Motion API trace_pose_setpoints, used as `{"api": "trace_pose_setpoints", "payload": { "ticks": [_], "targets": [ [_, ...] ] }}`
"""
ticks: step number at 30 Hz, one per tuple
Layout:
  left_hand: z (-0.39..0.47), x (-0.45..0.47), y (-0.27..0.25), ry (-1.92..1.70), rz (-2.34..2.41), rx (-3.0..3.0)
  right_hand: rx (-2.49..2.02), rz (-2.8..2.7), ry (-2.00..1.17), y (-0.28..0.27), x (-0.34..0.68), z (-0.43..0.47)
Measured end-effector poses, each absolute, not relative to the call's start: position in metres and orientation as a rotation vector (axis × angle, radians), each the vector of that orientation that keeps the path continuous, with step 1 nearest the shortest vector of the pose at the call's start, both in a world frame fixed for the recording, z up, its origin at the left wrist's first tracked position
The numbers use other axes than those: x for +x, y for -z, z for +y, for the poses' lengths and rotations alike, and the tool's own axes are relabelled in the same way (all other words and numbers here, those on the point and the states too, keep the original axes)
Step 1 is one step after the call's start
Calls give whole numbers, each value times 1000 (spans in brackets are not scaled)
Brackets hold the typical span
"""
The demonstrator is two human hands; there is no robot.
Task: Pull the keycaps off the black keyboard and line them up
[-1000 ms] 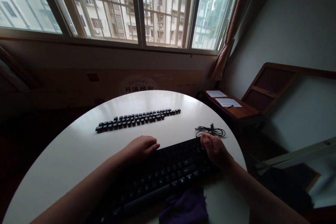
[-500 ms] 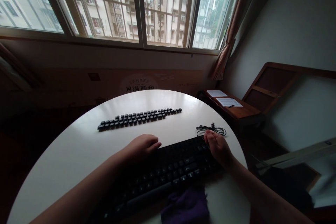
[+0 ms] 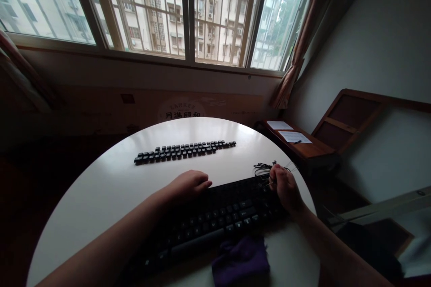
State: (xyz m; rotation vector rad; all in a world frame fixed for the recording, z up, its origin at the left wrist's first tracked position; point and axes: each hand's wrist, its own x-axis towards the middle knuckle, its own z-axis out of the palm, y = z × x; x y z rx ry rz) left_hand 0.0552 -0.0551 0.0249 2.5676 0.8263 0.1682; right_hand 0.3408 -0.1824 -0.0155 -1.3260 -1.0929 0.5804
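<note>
A black keyboard (image 3: 215, 226) lies slantwise on the white table, with its upper key rows bare of caps. My left hand (image 3: 191, 182) grips the keyboard's far edge, fingers curled together and thumb over the top. Above the keyboard's far right corner, my right hand (image 3: 284, 186) is closed round a wire keycap puller (image 3: 269, 182), whose thin wires stick out on both sides of the fist. Removed black keycaps (image 3: 182, 151) stand in rows farther back. Whether a cap is in the puller's wires, I cannot tell.
A coiled black cable (image 3: 261, 168) lies just behind the keyboard's right corner. A purple cloth (image 3: 240, 261) sits at the near side of the round white table (image 3: 84, 206). Beyond its right edge, a wooden bench (image 3: 314, 147) holds papers (image 3: 294, 137) and a pen (image 3: 297, 142).
My right hand has lifted slightly and turned, and thin wires now show beside the fist. The left hand stays on the keyboard. The view has shifted a little.
</note>
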Motion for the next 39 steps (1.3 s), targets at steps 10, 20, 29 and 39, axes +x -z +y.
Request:
{"api": "trace_pose_setpoints", "payload": {
  "ticks": [10, 20, 29, 39],
  "targets": [
    [-61, 48, -34, -279, 673, 2579, -1191, -1996, -580, -90, 289, -150],
    [-61, 48, -21, -530, 550, 1936, -1009, -2644, -495, -153, 229, -109],
    [-63, 53, -29, -574, 514, 1607, -1066, -2569, -347, -151, 245, -105],
    [-48, 56, -16, -687, 612, 1427, -1129, -2442, -281, -131, 254, -79]
  ]
}}
